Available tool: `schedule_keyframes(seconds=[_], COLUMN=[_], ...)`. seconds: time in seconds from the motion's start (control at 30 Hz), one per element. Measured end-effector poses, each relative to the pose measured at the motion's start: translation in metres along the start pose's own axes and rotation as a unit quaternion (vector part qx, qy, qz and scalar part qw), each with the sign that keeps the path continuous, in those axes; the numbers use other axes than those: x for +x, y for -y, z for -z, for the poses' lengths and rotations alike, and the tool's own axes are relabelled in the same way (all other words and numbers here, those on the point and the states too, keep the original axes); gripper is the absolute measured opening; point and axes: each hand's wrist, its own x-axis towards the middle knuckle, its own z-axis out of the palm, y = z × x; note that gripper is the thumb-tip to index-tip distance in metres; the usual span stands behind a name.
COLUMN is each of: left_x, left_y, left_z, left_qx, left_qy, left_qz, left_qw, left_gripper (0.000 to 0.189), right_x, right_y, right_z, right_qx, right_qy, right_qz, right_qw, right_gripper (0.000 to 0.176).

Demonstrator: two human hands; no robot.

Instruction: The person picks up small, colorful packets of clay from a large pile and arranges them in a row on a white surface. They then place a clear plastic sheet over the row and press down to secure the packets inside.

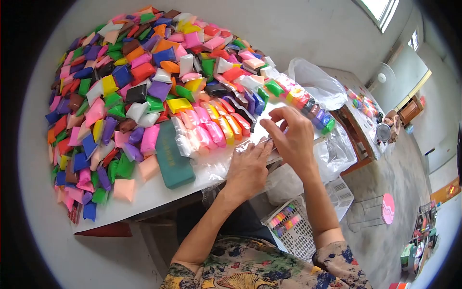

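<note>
My left hand [248, 168] rests at the table's front edge, its fingers closed on the edge of a clear plastic bag [211, 174]. Just right of it, my right hand [294, 139] is raised with bent fingers; thumb and forefinger are apart and I see nothing between them. Beyond my hands lie neat rows of small soft packets [211, 123] in white, pink, yellow, orange, red, purple and blue. A teal rectangular case [172, 156] lies left of these rows. Another line of colourful packets [305, 103], with a glossy wrap, runs along the right side.
A large heap of loose coloured packets [125, 91] covers the table's left and back. Clear bags [317, 82] hang at the right end. Below are white plastic baskets [301, 236], one holding packets. A pink-topped stool [388, 208] and a second table [344, 77] stand to the right.
</note>
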Motion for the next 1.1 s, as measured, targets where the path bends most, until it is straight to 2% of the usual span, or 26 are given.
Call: schedule_keyframes(seconds=[0.03, 0.07, 0.17, 0.2, 0.3, 0.4, 0.5, 0.6, 0.8, 0.9, 1.03, 1.1], left_x=[0.0, 0.0, 0.002, 0.003, 0.0, 0.0, -0.001, -0.001, -0.002, 0.0, 0.001, 0.002], left_y=[0.001, 0.001, -0.002, -0.002, 0.002, 0.003, 0.002, 0.005, 0.004, 0.004, 0.001, 0.001], left_z=[0.0, 0.001, 0.005, 0.007, -0.002, -0.001, -0.002, -0.003, -0.007, -0.005, 0.0, -0.001], left_qx=[-0.007, -0.014, -0.016, -0.012, 0.007, 0.0, -0.035, -0.016, -0.007, -0.015, -0.004, -0.007], left_qy=[0.004, 0.008, 0.027, 0.034, 0.0, 0.004, -0.035, -0.009, -0.032, -0.008, 0.008, 0.014], left_qz=[0.001, 0.003, 0.011, 0.015, -0.008, -0.01, -0.013, -0.017, -0.019, -0.008, 0.005, 0.015], left_qw=[1.0, 1.0, 0.999, 0.999, 1.0, 1.0, 0.999, 1.0, 0.999, 1.0, 1.0, 1.0], left_gripper=[0.065, 0.065, 0.067, 0.067, 0.068, 0.068, 0.063, 0.063, 0.062, 0.062, 0.065, 0.066], right_x=[0.01, 0.019, 0.033, 0.036, 0.045, 0.045, 0.048, 0.046, 0.044, 0.04, 0.02, -0.002], right_y=[-0.002, -0.002, -0.003, -0.005, -0.01, -0.017, -0.003, -0.008, -0.001, -0.005, 0.002, 0.007], right_z=[-0.005, -0.01, -0.022, -0.024, -0.024, -0.031, -0.036, -0.049, -0.048, -0.042, -0.003, 0.031], right_qx=[-0.008, -0.004, -0.056, -0.041, -0.073, -0.08, -0.199, -0.21, -0.22, -0.213, -0.116, -0.033], right_qy=[0.026, 0.056, 0.135, 0.157, 0.234, 0.216, 0.243, 0.234, 0.222, 0.154, -0.009, -0.048], right_qz=[0.011, -0.011, -0.034, -0.058, -0.068, -0.042, -0.02, -0.004, -0.044, -0.038, 0.002, 0.001], right_qw=[1.0, 0.998, 0.989, 0.985, 0.967, 0.972, 0.949, 0.949, 0.949, 0.964, 0.993, 0.998], right_gripper=[0.028, 0.038, 0.044, 0.052, 0.052, 0.046, 0.04, 0.036, 0.033, 0.034, 0.037, 0.034])
